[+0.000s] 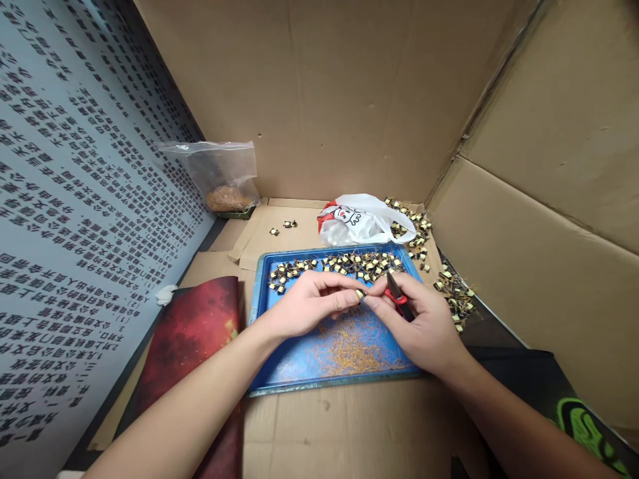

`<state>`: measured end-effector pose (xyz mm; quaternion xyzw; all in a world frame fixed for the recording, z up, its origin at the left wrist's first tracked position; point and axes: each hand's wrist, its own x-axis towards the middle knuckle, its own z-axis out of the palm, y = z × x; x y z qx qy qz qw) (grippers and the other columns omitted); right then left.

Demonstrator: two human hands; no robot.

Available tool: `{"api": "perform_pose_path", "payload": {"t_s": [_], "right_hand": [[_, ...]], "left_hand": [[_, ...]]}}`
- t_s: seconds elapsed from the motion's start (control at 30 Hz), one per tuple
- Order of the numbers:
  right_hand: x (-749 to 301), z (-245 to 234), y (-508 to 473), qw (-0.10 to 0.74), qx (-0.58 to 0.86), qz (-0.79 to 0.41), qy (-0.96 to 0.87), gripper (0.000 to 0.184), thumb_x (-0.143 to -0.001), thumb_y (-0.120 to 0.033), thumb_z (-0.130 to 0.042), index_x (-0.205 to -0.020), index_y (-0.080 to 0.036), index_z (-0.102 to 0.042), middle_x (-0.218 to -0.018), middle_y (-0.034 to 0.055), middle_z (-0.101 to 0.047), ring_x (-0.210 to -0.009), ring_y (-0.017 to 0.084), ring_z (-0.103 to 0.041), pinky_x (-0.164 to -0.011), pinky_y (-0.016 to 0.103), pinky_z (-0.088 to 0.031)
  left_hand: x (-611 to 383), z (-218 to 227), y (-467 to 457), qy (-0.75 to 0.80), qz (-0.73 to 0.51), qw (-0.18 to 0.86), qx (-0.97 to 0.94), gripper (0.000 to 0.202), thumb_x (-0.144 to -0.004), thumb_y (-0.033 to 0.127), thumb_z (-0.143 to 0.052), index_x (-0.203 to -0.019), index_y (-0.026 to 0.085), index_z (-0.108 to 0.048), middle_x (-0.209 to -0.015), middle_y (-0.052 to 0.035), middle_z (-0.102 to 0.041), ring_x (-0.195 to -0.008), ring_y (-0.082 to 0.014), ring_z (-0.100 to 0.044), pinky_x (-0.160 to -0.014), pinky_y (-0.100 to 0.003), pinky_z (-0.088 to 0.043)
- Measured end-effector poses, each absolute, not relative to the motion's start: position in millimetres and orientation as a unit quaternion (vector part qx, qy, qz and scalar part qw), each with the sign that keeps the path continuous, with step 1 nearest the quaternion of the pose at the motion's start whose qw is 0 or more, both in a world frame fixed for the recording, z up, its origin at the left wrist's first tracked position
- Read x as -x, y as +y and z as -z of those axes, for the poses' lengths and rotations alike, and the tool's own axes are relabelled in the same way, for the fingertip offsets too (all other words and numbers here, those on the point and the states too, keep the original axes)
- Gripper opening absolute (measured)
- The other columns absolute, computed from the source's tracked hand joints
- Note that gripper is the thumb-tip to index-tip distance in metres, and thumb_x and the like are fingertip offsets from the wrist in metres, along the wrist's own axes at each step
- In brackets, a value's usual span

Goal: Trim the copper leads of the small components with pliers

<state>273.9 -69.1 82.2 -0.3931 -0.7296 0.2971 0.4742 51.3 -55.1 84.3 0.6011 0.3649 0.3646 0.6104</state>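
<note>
Over a blue tray, my left hand pinches a small yellow-and-black wound component between thumb and fingers. It looks like a tiny coil or transformer. My right hand holds red-handled cutters, their dark jaws pointing up and away. The thumb and forefinger of that same hand meet at the component's right side. Many similar components lie along the tray's far side. Below my hands, a heap of thin copper-coloured wire bits covers part of the tray floor.
Behind the tray sits a white plastic bag. More components are piled to the right. A clear zip bag with copper-coloured contents stands back left. A red patterned mat lies left. Cardboard walls enclose the back and right.
</note>
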Motion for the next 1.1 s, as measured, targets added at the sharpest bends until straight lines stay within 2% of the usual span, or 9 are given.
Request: {"api": "perform_pose_path", "payload": {"t_s": [0.17, 0.3, 0.37, 0.47, 0.6, 0.7, 0.83, 0.93, 1.1], "right_hand": [[-273.3, -81.0, -68.4, 0.476, 0.401, -0.293, -0.726, 0.005, -0.096, -0.026, -0.074, -0.095, -0.022, -0.072, -0.071, -0.0044, -0.056, -0.063, 0.013, -0.053, -0.061, 0.028, -0.042], [-272.8, -81.3, -67.7, 0.473, 0.407, -0.313, -0.716, 0.019, -0.092, -0.028, -0.077, -0.108, -0.021, -0.072, -0.071, -0.0058, -0.052, -0.06, 0.012, -0.05, -0.058, 0.027, -0.04], [-273.1, -81.5, -67.4, 0.459, 0.401, -0.342, -0.715, 0.02, -0.093, -0.03, -0.076, -0.11, -0.02, -0.071, -0.07, -0.006, -0.05, -0.059, 0.012, -0.048, -0.057, 0.027, -0.04], [-273.9, -81.7, -67.5, 0.444, 0.403, -0.392, -0.698, 0.019, -0.098, -0.034, -0.069, -0.111, -0.02, -0.072, -0.067, -0.0065, -0.045, -0.055, 0.012, -0.043, -0.053, 0.026, -0.036], [-274.7, -81.1, -67.7, 0.443, 0.415, -0.421, -0.674, 0.023, -0.098, -0.038, -0.069, -0.111, -0.019, -0.074, -0.064, -0.007, -0.04, -0.054, 0.012, -0.038, -0.05, 0.026, -0.034], [-274.2, -79.8, -66.5, 0.435, 0.418, -0.417, -0.68, 0.019, -0.098, -0.037, -0.07, -0.105, -0.02, -0.073, -0.065, -0.0053, -0.046, -0.056, 0.013, -0.04, -0.052, 0.027, -0.036], [-271.9, -78.8, -63.7, 0.436, 0.414, -0.41, -0.686, 0.016, -0.103, -0.033, -0.064, -0.094, -0.021, -0.069, -0.08, 0.0006, -0.064, -0.07, 0.016, -0.057, -0.065, 0.028, -0.047], [-269.7, -78.7, -62.7, 0.432, 0.403, -0.415, -0.692, 0.018, -0.105, -0.032, -0.061, -0.091, -0.021, -0.066, -0.083, 0.0008, -0.064, -0.075, 0.016, -0.059, -0.072, 0.029, -0.049], [-270.4, -75.3, -62.9, 0.425, 0.399, -0.422, -0.694, 0.019, -0.106, -0.034, -0.061, -0.094, -0.02, -0.065, -0.082, 0.0004, -0.061, -0.074, 0.016, -0.057, -0.071, 0.029, -0.047]], "left_hand": [[-55.1, -88.8, -54.2, 0.347, -0.397, 0.624, -0.577, 0.037, -0.088, 0.044, -0.088, -0.11, 0.014, -0.086, -0.072, -0.001, -0.065, -0.063, -0.0092, -0.05, -0.059, -0.021, -0.041], [-58.0, -88.3, -53.2, 0.328, -0.443, 0.611, -0.569, 0.03, -0.081, 0.034, -0.095, -0.102, 0.015, -0.085, -0.075, -0.0007, -0.069, -0.067, -0.009, -0.055, -0.066, -0.021, -0.047], [-58.4, -86.3, -53.3, 0.331, -0.461, 0.591, -0.573, 0.032, -0.079, 0.032, -0.097, -0.102, 0.015, -0.084, -0.077, -0.001, -0.071, -0.068, -0.0093, -0.058, -0.068, -0.022, -0.049], [-57.9, -84.4, -54.4, 0.343, -0.473, 0.536, -0.61, 0.034, -0.077, 0.032, -0.098, -0.101, 0.015, -0.083, -0.075, -0.0005, -0.071, -0.066, -0.0097, -0.06, -0.067, -0.022, -0.051], [-56.0, -86.6, -56.3, 0.354, -0.47, 0.397, -0.704, 0.033, -0.079, 0.037, -0.097, -0.1, 0.015, -0.083, -0.079, -0.0027, -0.074, -0.067, -0.0118, -0.064, -0.068, -0.025, -0.054], [-54.8, -89.2, -56.8, 0.345, -0.473, 0.296, -0.755, 0.033, -0.085, 0.043, -0.092, -0.1, 0.016, -0.083, -0.076, -0.0027, -0.074, -0.065, -0.0115, -0.064, -0.065, -0.024, -0.052], [-54.2, -90.3, -57.2, 0.332, -0.453, 0.212, -0.799, 0.034, -0.089, 0.048, -0.087, -0.098, 0.016, -0.081, -0.076, -0.0027, -0.075, -0.064, -0.0114, -0.064, -0.064, -0.023, -0.051], [-53.9, -90.2, -58.0, 0.331, -0.448, 0.182, -0.811, 0.035, -0.09, 0.048, -0.086, -0.097, 0.015, -0.079, -0.077, -0.003, -0.076, -0.065, -0.0116, -0.066, -0.066, -0.022, -0.052], [-52.9, -90.5, -58.4, 0.342, -0.463, 0.172, -0.8, 0.035, -0.089, 0.045, -0.088, -0.1, 0.014, -0.077, -0.081, -0.0025, -0.079, -0.063, -0.0099, -0.067, -0.066, -0.02, -0.052]]}}
